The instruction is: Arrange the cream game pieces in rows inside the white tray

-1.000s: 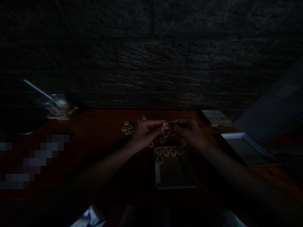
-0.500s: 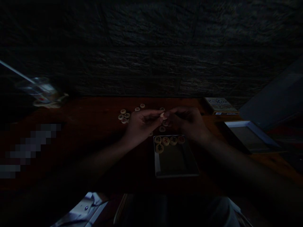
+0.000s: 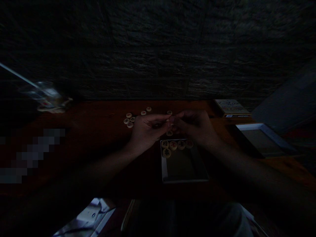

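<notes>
My left hand (image 3: 148, 131) and my right hand (image 3: 195, 126) meet above the table, and their fingertips pinch a small round wooden game piece (image 3: 170, 122), mostly hidden by my fingers. Another piece (image 3: 169, 132) lies just under my fingertips, and one more (image 3: 169, 112) lies just beyond them. Close to my left hand is a loose cluster of round pieces (image 3: 128, 119). Below my hands, a white rectangular tray (image 3: 185, 168) holds several carved pieces (image 3: 173, 145) along its far edge. Dim light makes the markings hard to read.
The dark wooden table (image 3: 93, 113) stands against a stone wall (image 3: 158, 49). A glass with a straw (image 3: 46, 95) stands at the far left. A flat box (image 3: 231, 107) and a white tray or lid (image 3: 264, 140) lie to the right.
The view has shifted, so the table sits higher in the frame than a second ago. My hands have drawn closer together, and my fingers now cover more of the pinched piece.
</notes>
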Demonstrator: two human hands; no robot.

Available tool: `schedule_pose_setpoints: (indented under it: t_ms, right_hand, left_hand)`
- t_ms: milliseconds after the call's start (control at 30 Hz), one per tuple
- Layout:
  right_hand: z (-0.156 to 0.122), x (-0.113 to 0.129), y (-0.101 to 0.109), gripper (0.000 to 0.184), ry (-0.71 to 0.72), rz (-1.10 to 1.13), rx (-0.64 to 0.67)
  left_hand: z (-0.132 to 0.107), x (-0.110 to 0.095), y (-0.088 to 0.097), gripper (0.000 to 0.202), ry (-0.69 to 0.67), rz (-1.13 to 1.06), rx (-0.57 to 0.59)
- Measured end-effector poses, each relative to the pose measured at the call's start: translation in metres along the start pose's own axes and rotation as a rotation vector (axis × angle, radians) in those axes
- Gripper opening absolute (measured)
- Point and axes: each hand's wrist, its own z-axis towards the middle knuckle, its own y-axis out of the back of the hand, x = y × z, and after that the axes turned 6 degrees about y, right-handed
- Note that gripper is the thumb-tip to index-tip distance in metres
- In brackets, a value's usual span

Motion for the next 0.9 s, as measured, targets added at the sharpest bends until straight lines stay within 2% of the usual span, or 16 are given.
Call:
schedule_pose_setpoints:
  t_ms: [233,400,600,900]
  right_hand:
    - [0.0005,-0.0003,0.0002,0.044,-0.073,0.096,-0.013]
    - [0.0012,-0.0013,0.0043,0.04,-0.041,0.133,0.045]
    - [0.0011,-0.001,0.0063,0.039,-0.038,0.158,0.061]
    - [0.0019,-0.0023,0.0064,0.032,-0.033,0.09,0.06]
  left_hand:
    - [-0.002,0.0005,-0.0009,0.031,0.023,-0.045,0.101]
    - [0.0021,-0.0041,0.001,0.032,0.044,-0.096,0.061]
    - [0.0006,-0.0071,0.003,0.032,0.129,-0.1,0.032]
    - [0.0007,-0.0049,0.0031,0.029,0.086,-0.072,0.019]
